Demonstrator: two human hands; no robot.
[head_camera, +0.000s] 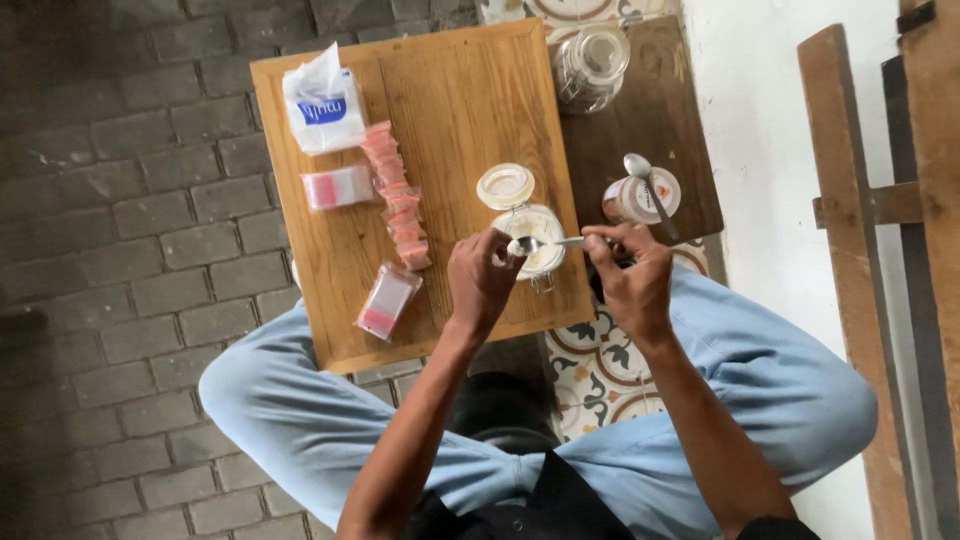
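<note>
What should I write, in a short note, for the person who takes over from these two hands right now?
Left hand: pinches a small bag at the open glass jar of white powder.
Right hand: holds a spoon with powder over the jar.
Done: a row of filled sachets lies on the wooden board.
Left: empty bags beside the row are not yet filled.

A floor of grey paving bricks (120, 200) fills the left side, dim toward the upper left corner, and gives way under the seat to patterned tiles (590, 375) with curling dark and reddish motifs. A low pale wooden table (470, 90) stands on the bricks, its right edge touching a darker wooden board (660, 110). Along the right runs a white wall (760, 150), brightly lit, with a weathered timber frame (870, 200) leaning beside it.
</note>
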